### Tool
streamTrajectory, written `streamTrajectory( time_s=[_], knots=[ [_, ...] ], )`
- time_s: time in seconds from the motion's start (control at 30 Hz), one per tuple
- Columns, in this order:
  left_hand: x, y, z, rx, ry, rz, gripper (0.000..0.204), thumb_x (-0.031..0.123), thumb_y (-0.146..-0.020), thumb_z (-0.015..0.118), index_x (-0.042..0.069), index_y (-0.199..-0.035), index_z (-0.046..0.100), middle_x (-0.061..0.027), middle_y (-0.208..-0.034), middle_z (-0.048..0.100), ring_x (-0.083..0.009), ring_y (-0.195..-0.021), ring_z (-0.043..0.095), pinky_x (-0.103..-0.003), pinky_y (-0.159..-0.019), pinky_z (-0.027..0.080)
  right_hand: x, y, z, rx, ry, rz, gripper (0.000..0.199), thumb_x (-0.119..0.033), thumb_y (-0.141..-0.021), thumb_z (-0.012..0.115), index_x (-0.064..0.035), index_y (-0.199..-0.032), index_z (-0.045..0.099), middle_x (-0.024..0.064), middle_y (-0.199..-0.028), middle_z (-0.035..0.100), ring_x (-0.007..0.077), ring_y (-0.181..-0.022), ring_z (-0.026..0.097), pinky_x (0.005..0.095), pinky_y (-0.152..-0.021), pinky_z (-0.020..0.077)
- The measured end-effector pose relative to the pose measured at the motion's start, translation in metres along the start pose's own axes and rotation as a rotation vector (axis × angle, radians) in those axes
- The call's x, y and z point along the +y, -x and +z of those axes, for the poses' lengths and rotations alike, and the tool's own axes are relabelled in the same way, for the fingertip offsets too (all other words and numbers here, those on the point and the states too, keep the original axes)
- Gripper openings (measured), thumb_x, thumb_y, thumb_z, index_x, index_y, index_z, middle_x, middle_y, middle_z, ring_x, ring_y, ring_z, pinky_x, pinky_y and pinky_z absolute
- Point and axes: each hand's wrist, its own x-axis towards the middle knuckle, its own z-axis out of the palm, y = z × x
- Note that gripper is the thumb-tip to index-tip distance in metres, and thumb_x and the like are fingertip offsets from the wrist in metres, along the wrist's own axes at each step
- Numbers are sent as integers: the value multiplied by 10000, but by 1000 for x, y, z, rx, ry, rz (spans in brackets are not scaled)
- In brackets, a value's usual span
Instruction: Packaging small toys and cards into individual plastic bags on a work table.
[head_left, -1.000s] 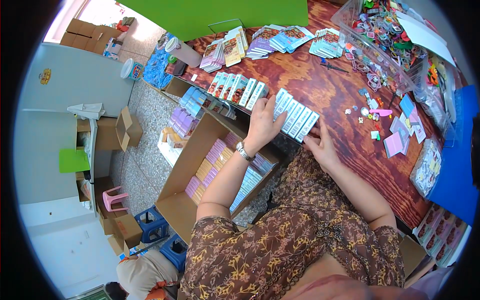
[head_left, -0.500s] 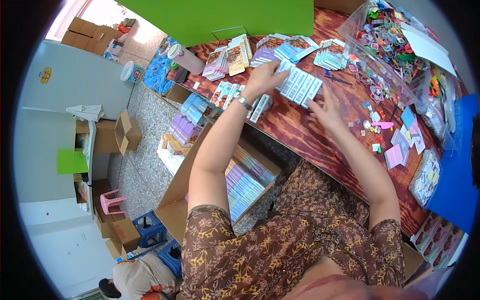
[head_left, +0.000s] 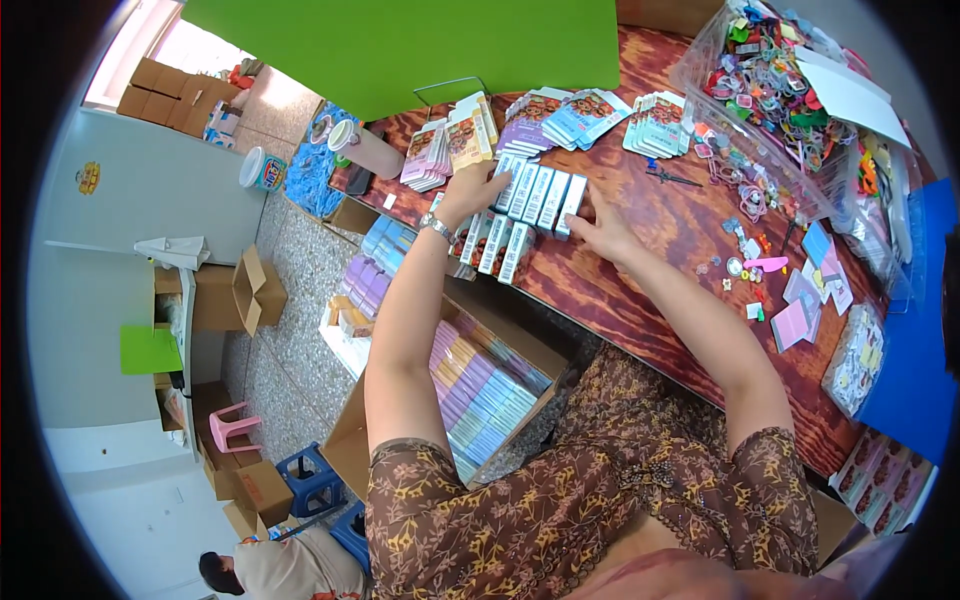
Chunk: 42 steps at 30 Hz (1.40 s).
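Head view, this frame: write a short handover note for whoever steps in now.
Left hand: open, flat against the left end of the row of small light-blue packaged boxes on the reddish wooden table.
Right hand: open, pressing the row's right end.
Second row of similar boxes sits nearer the table edge.
Open cardboard carton below the table is already partly filled with pastel packs.
Left: both rows remain on the table.
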Motion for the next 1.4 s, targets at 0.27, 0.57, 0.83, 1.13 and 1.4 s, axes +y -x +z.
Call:
streamTrajectory(
  time_s=[0.27, 0.57, 0.83, 1.13, 1.4],
  knots=[
    [2, -1, -12, 137, -116, -122, 613, 546, -943, 562, -7, -1183, 672, -247, -895, 721, -406, -877, 708, -457, -794, 545, -17, -19, -49, 168, 541, -202, 695, -427, -989, 583, -25, -1511, 362, 205, -1205, 656, 312, -793, 708, 399, -793, 544],
    [36, -69, -8, 262, 31, -42, 471, 432, -916, 613, -24, -1009, 686, -277, -907, 702, -453, -901, 682, -526, -802, 530, -38, -125, -58, 310, 1073, -516, 661, -251, -880, 694, -129, -1475, 434, 229, -1470, 446, 436, -1383, 400, 560, -1133, 351],
    [15, -145, 18, -113, -213, -266, 581, 545, -845, 641, -5, -1006, 741, -236, -1043, 727, -394, -996, 706, -455, -886, 558, -15, -119, -79, 27, 1505, -402, 423, -199, -986, 449, -139, -1398, 524, 253, -1458, 482, 402, -1361, 462, 631, -1122, 290],
    [-9, -164, 22, -125, -256, -357, 877, 700, -536, 814, 54, -1123, 732, -151, -1127, 734, -299, -1050, 710, -399, -908, 554, -22, -109, -81, 34, 1381, -307, 462, -206, -997, 439, -148, -1454, 475, 234, -1529, 405, 399, -1449, 340, 664, -1143, 243],
    [1, -171, 26, -80, -243, -382, 968, 623, -512, 879, -12, -1207, 657, -200, -1284, 651, -325, -1146, 664, -386, -949, 536, -22, -105, -83, 19, 1327, -226, 486, -200, -995, 446, -151, -1479, 453, 221, -1576, 340, 398, -1485, 277, 665, -1158, 221]
  ],
)
